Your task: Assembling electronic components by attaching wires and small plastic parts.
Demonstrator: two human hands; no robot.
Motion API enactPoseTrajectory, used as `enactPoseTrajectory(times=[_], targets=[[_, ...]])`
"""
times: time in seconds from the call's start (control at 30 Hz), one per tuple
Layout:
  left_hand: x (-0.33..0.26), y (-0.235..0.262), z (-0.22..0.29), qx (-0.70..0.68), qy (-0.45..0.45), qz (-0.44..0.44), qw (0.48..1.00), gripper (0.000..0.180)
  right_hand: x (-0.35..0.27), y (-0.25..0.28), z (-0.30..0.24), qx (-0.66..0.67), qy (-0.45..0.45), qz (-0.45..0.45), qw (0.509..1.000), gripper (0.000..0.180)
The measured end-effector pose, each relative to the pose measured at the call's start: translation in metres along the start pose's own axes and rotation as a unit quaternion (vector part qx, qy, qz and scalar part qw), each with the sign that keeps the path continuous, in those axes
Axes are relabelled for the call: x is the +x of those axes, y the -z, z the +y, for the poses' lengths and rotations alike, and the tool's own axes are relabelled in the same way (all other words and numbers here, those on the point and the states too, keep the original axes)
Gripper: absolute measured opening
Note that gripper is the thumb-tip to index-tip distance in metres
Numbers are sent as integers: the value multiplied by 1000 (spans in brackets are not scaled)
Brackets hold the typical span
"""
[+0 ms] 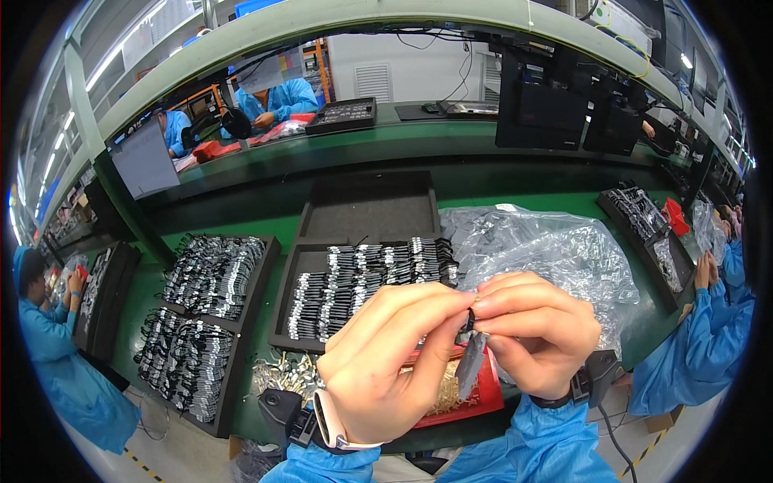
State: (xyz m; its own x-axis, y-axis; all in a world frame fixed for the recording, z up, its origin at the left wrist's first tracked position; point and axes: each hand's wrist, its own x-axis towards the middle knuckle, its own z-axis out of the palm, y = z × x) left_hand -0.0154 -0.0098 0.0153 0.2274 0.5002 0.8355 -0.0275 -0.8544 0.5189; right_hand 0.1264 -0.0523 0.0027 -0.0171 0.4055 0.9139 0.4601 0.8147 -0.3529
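My left hand [386, 354] and my right hand [541, 328] meet over the front of the bench, fingertips pinched together. Between them is a small flat dark grey piece [470, 367] with a short black loop at its top. The left thumb and fingers close on the loop end, and the right fingers grip beside it; the exact hold is partly hidden. Below the hands lies a red tray [493, 393] with small gold-coloured parts. Beyond them, a black foam tray [283, 315] carries rows of silver metal pieces with black loops, partly covered by my left hand.
Clear plastic bags [555, 249] lie behind my right hand. To the left stands another filled black tray [233, 372]; loose metal parts [283, 375] sit beside my left wrist. A co-worker [64, 354] is at the left, another [684, 354] at the right. Monitors [543, 113] hang above.
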Motion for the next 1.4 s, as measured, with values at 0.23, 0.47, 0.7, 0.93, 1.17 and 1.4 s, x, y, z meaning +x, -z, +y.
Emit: enactPoseTrajectory(times=[0.23,0.47,0.7,0.93,1.17,1.4], targets=[[-3,-4,-11,40,-75,24,996,21,-1,-1,-1,9,-14,0,1000,19],[-5,-9,-17,27,-77,49,995,18,-7,1,1,104,-122,33,987,16],[-4,-6,-15,114,-191,6,975,18,-7,3,-5,288,-341,111,888,11],[-1,-9,-22,157,-241,-19,957,27,-7,4,-10,243,-342,119,900,12],[1,-6,-20,153,-260,-28,953,27,-6,5,-12,256,-346,128,893,11],[4,-7,-20,134,-263,-60,953,29,-5,7,-10,247,-346,139,894,11]])
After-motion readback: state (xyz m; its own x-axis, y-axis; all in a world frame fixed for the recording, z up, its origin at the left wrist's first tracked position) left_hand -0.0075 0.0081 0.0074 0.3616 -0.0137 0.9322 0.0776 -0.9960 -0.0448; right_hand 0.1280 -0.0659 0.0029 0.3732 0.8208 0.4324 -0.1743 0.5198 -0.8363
